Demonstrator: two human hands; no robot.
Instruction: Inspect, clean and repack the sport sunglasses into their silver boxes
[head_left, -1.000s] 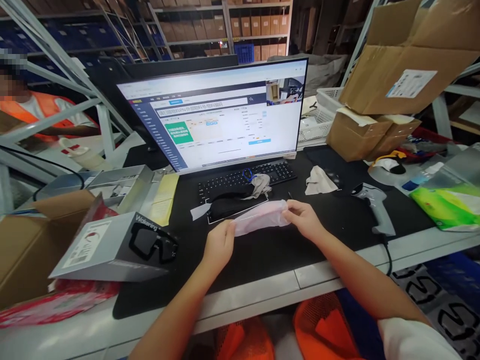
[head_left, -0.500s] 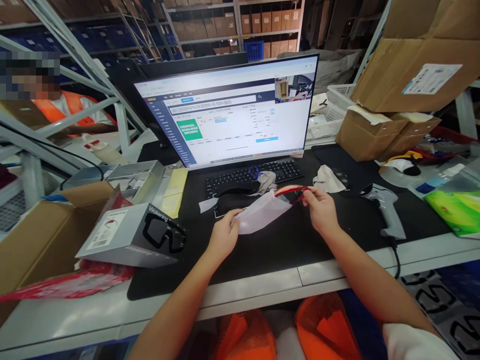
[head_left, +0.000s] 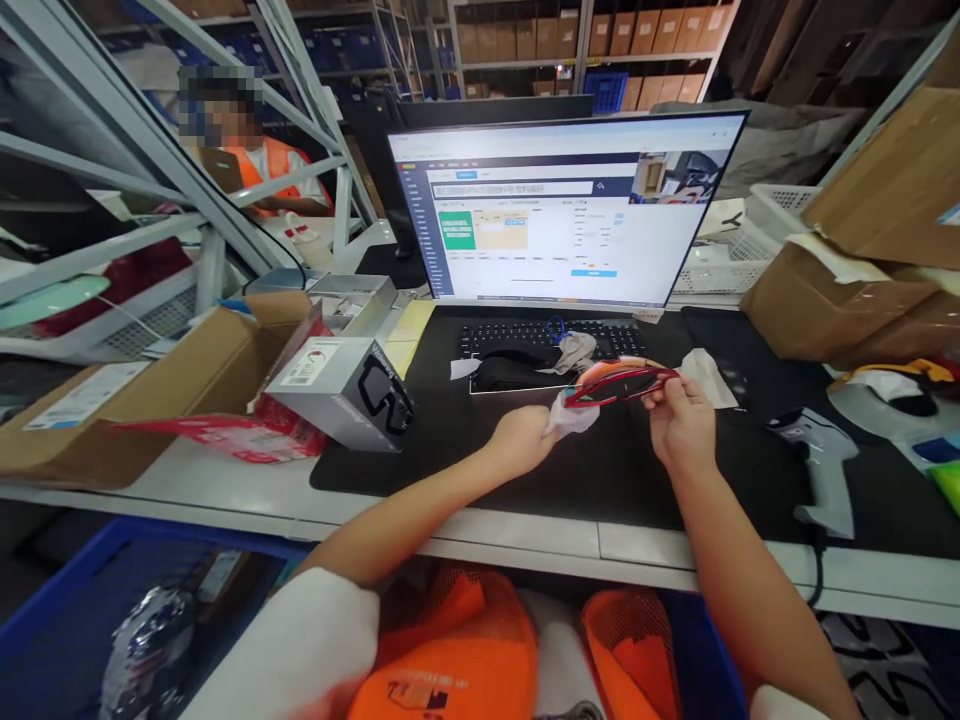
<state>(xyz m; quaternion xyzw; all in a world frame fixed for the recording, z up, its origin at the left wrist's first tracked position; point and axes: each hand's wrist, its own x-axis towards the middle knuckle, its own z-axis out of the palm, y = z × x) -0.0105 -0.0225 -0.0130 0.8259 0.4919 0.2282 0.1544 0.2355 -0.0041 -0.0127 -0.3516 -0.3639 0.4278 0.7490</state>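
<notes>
My right hand (head_left: 681, 420) is closed on a pair of red sport glasses (head_left: 619, 383), held just above the black desk mat (head_left: 480, 445). My left hand (head_left: 525, 440) is closed round a crumpled translucent white bag (head_left: 570, 413) at the glasses' left end. Both hands hover in front of the black keyboard (head_left: 551, 340). A black soft case (head_left: 510, 372) and a grey cloth (head_left: 574, 350) lie on the keyboard's near edge. A grey glasses box printed with black goggles (head_left: 341, 390) lies to the left.
A wide monitor (head_left: 562, 210) stands behind the keyboard. A grey barcode scanner (head_left: 821, 465) lies right on the mat. Cardboard boxes (head_left: 847, 290) stack at right and an open carton (head_left: 142, 385) at left. A person in an orange vest (head_left: 266, 165) sits far left behind the racking.
The red glasses have come almost fully out of the white bag, which my left hand has bunched up. The camera has swung left, so everything has shifted right in view.
</notes>
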